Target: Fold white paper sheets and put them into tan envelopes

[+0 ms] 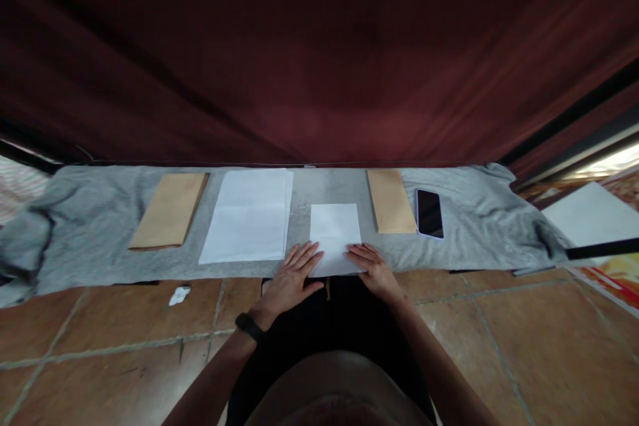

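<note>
In front of me a white sheet of paper (335, 223) lies flat at the near edge of the cloth-covered table. My left hand (295, 277) rests at its lower left corner, fingers stretched out and touching the paper. On the lower right side my right hand (373, 269) lies with its fingers extended over the paper's edge. Neither hand grips anything. Left of the sheet is a stack of larger white paper (248, 216). A brown paper envelope or bag (392, 201) lies just to the right of the sheet.
Grey cloth (479, 219) covers the narrow table. A thicker brown paper bundle (170, 210) lies at the left, and a phone (430, 213) at the right. A dark red curtain (319, 66) hangs behind. Crumpled white paper (180, 295) is on the tiled floor (124, 373).
</note>
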`<control>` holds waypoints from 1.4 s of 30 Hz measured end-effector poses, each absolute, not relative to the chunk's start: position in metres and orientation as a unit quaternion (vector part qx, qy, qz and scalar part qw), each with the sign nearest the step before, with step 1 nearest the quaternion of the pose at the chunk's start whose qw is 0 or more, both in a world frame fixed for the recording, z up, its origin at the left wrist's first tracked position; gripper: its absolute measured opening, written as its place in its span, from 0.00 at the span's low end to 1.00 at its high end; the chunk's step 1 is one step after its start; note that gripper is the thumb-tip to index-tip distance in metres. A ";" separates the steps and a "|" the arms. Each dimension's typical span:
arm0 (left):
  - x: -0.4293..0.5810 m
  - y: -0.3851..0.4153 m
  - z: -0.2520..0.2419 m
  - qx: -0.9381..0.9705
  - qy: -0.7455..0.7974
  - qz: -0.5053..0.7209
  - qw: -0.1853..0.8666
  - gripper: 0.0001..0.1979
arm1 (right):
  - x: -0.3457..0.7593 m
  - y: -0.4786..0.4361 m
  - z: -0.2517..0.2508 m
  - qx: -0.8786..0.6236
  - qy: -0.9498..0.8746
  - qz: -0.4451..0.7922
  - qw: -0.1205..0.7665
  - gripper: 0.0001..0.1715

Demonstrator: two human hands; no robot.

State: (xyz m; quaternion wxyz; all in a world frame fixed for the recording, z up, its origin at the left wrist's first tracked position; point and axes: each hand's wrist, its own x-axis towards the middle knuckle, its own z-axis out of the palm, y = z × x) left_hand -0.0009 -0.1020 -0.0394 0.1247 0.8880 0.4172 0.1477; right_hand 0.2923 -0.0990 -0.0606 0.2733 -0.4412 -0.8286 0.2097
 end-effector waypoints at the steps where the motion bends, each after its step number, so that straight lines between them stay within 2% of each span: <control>1: -0.001 -0.101 -0.040 0.885 0.421 0.153 0.130 0.30 | 0.293 -0.099 -0.061 -0.444 -0.826 0.209 0.278 0.42; 5: -0.002 -0.093 -0.048 0.861 0.441 0.204 0.152 0.27 | 0.299 -0.098 -0.061 -0.456 -0.813 0.212 0.292 0.39; 11: -0.003 -0.093 -0.052 0.852 0.421 0.264 0.167 0.16 | 0.305 -0.098 -0.060 -0.465 -0.800 0.220 0.308 0.27; 15: -0.003 -0.096 -0.052 0.849 0.418 0.273 0.172 0.15 | 0.305 -0.097 -0.060 -0.472 -0.792 0.224 0.317 0.22; 20: -0.002 -0.096 -0.051 0.849 0.422 0.268 0.174 0.18 | 0.305 -0.095 -0.062 -0.472 -0.789 0.223 0.325 0.21; 27: 0.006 -0.095 -0.046 0.805 0.458 0.323 0.195 0.11 | 0.302 -0.094 -0.058 -0.498 -0.774 0.229 0.318 0.15; 35: 0.019 -0.089 -0.047 0.744 0.528 0.364 0.189 0.11 | 0.290 -0.085 -0.054 -0.556 -0.737 0.199 0.328 0.16; 42: 0.011 -0.090 -0.047 0.759 0.489 0.361 0.234 0.10 | 0.295 -0.084 -0.053 -0.527 -0.751 0.224 0.329 0.14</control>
